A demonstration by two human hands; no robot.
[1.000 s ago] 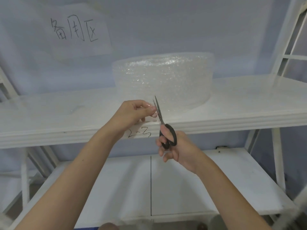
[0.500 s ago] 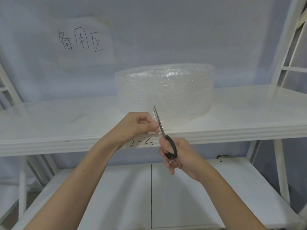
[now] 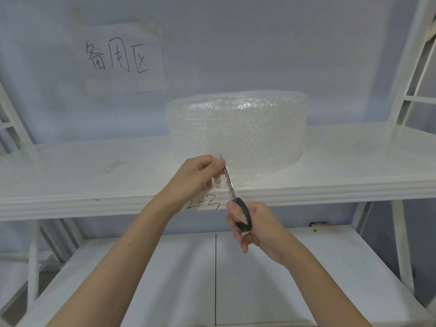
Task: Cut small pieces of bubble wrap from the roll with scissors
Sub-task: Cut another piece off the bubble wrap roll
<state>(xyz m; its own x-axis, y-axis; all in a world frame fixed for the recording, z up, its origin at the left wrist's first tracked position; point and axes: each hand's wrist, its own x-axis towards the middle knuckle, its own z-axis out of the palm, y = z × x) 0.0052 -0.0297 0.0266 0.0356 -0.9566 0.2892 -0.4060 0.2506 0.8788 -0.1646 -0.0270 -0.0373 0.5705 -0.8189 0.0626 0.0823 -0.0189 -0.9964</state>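
- The roll of bubble wrap (image 3: 238, 128) lies flat on its side on the upper shelf (image 3: 70, 166), just right of the frame's centre, against the pale blue wall.
- A loose flap of wrap (image 3: 232, 172) hangs from the roll's lower front toward the shelf's front edge.
- The left hand (image 3: 197, 174), at mid-frame, pinches this flap between thumb and curled fingers.
- The right hand (image 3: 256, 226), just below and to the right, grips the scissors (image 3: 232, 192) with fingers curled through the black handles.
- The blades point up and slightly left, nearly together, their tips just beside the left thumb and into the flap.
- A handwritten label (image 3: 204, 204) reading "2-3" sits on the shelf's front edge, partly behind the left wrist.
- A paper sign (image 3: 122, 57) with three handwritten characters hangs on the wall in the upper left of the frame.
- A lower shelf (image 3: 306, 267) fills the bottom of the frame under both forearms, with a dark seam running down its middle.
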